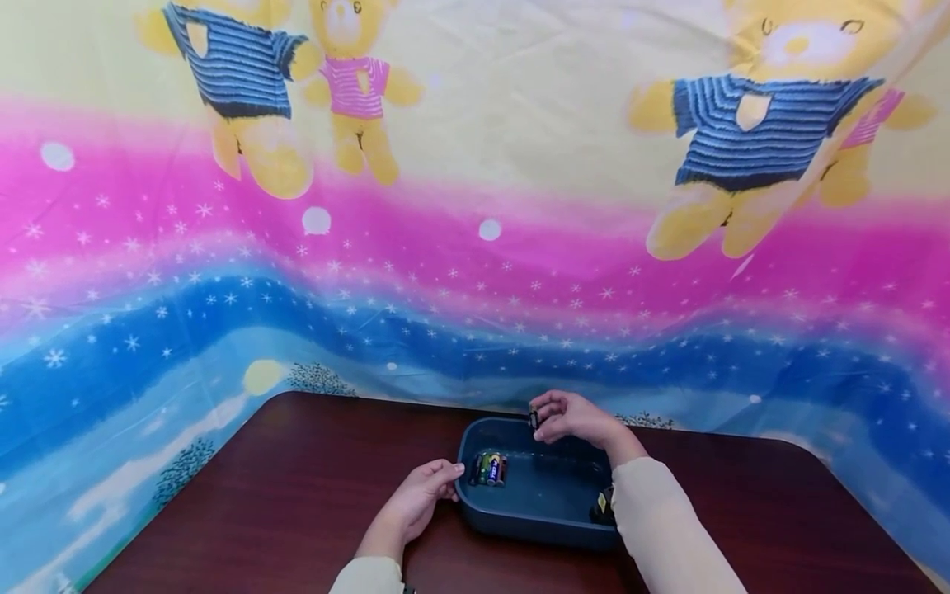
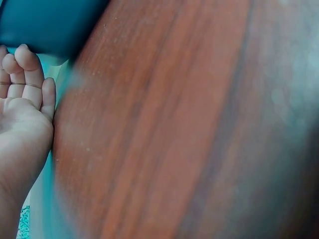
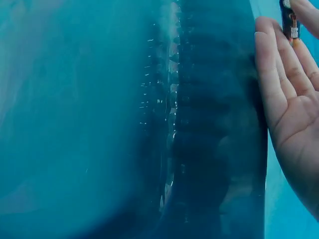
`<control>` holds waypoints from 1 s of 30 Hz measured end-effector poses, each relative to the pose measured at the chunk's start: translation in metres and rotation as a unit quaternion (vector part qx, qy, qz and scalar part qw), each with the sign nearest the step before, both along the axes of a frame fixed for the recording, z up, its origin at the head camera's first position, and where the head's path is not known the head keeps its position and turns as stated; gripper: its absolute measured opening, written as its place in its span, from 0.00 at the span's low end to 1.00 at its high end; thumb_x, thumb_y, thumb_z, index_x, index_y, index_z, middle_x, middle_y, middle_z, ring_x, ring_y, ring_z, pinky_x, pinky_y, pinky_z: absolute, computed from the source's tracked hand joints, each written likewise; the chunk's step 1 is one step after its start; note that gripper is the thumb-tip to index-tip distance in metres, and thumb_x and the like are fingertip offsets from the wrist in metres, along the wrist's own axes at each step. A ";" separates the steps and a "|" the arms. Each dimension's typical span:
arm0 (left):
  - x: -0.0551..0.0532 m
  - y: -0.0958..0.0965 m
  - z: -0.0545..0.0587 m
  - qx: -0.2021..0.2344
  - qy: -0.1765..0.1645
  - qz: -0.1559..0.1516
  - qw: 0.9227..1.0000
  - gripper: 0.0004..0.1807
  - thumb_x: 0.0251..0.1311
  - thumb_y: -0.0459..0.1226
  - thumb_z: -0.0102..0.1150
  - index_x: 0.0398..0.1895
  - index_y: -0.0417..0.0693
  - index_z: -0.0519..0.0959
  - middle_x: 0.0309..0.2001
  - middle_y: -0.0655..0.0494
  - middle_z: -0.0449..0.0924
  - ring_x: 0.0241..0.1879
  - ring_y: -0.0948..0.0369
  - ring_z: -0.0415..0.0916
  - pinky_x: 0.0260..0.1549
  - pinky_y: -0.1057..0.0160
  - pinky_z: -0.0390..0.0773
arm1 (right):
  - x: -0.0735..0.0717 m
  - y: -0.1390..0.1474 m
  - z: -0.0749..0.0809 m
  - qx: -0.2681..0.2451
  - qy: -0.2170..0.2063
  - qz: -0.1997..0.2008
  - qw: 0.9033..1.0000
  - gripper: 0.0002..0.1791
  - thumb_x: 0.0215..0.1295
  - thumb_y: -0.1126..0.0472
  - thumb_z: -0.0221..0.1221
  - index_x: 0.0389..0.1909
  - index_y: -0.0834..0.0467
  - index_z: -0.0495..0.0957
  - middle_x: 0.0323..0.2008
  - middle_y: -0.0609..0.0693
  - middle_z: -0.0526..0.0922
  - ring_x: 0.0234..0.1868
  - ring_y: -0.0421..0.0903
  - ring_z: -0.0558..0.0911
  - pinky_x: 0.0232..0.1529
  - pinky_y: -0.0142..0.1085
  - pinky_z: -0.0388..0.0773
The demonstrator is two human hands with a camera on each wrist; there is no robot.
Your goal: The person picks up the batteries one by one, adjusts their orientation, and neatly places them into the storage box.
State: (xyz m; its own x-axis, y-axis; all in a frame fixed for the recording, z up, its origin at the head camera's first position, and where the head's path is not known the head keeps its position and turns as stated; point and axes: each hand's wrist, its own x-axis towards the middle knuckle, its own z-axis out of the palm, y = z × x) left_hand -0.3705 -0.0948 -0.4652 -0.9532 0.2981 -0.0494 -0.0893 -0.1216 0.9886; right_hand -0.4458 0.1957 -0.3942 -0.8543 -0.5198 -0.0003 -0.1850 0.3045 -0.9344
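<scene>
The right hand (image 1: 575,419) holds one small dark battery (image 1: 533,418) in a narrow pinch between thumb and fingers, above the far rim of the box (image 1: 538,532), and its long axis is nearly upright in the head view. From this hand, the other batteries (image 1: 490,469) lie to the left and closer to the person, side by side on the box floor, with their length pointing roughly away from the body. The left hand (image 1: 421,497) is nearer to this row (it holds the box at the left edge, thumb on the rim and bent fingers below). At the right end, a dark thing with a yellow mark (image 1: 602,505) is partly covered by the sleeve (image 1: 660,511), so I cannot tell what it is. The right wrist view cuts off the top of the held battery.
</scene>
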 end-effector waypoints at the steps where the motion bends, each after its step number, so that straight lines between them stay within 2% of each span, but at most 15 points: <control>1: 0.000 0.000 0.000 -0.001 0.000 0.001 1.000 0.12 0.63 0.43 0.54 0.23 0.50 0.71 0.20 0.60 0.70 0.28 0.61 0.71 0.39 0.62 0.69 | 0.000 -0.001 0.001 0.004 -0.002 0.005 1.000 0.35 0.51 0.64 0.67 0.58 0.69 0.63 0.42 0.57 0.73 0.39 0.51 0.80 0.41 0.45 0.77; 4: 0.000 0.000 0.001 -0.003 -0.001 0.002 1.000 0.12 0.63 0.43 0.54 0.24 0.50 0.71 0.20 0.60 0.70 0.28 0.61 0.71 0.39 0.61 0.68 | 0.001 -0.004 0.001 0.022 -0.017 0.026 0.999 0.33 0.51 0.62 0.68 0.56 0.68 0.65 0.38 0.54 0.75 0.39 0.51 0.80 0.40 0.45 0.77; 10: 0.000 0.000 0.001 -0.005 0.001 0.002 1.000 0.12 0.63 0.43 0.54 0.24 0.49 0.71 0.21 0.59 0.70 0.28 0.61 0.71 0.39 0.61 0.68 | 0.001 -0.012 -0.003 0.095 -0.040 0.071 0.992 0.29 0.52 0.61 0.67 0.52 0.67 0.68 0.34 0.52 0.78 0.36 0.49 0.80 0.37 0.45 0.78; 17: 0.001 0.001 0.000 0.001 0.001 0.000 1.000 0.11 0.63 0.41 0.53 0.23 0.50 0.71 0.21 0.60 0.71 0.28 0.61 0.71 0.39 0.62 0.69 | 0.000 -0.020 -0.009 0.138 -0.014 0.079 0.987 0.27 0.52 0.60 0.68 0.51 0.65 0.70 0.32 0.51 0.81 0.33 0.48 0.80 0.36 0.44 0.77; 23: 0.000 0.003 -0.001 0.006 0.004 -0.003 1.000 0.11 0.62 0.41 0.54 0.23 0.49 0.71 0.21 0.60 0.71 0.27 0.61 0.71 0.38 0.62 0.69 | 0.002 -0.028 -0.014 0.201 -0.021 0.093 0.975 0.22 0.51 0.61 0.67 0.47 0.61 0.74 0.29 0.49 0.82 0.29 0.45 0.79 0.32 0.42 0.76; 30: 0.001 0.000 0.000 0.008 0.004 0.000 1.000 0.11 0.61 0.42 0.55 0.22 0.50 0.71 0.19 0.61 0.70 0.27 0.61 0.71 0.38 0.62 0.69 | 0.000 -0.035 -0.019 0.213 -0.032 0.092 0.972 0.20 0.52 0.62 0.67 0.45 0.60 0.75 0.28 0.49 0.82 0.28 0.46 0.80 0.31 0.41 0.76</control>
State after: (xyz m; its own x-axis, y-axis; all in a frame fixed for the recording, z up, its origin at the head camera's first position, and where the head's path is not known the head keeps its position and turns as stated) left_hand -0.3698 -0.0944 -0.4652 -0.9534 0.2993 -0.0379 -0.0821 -0.1366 0.9872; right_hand -0.4453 0.1609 -0.4128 -0.7378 -0.6052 -0.2991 -0.2186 0.6333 -0.7424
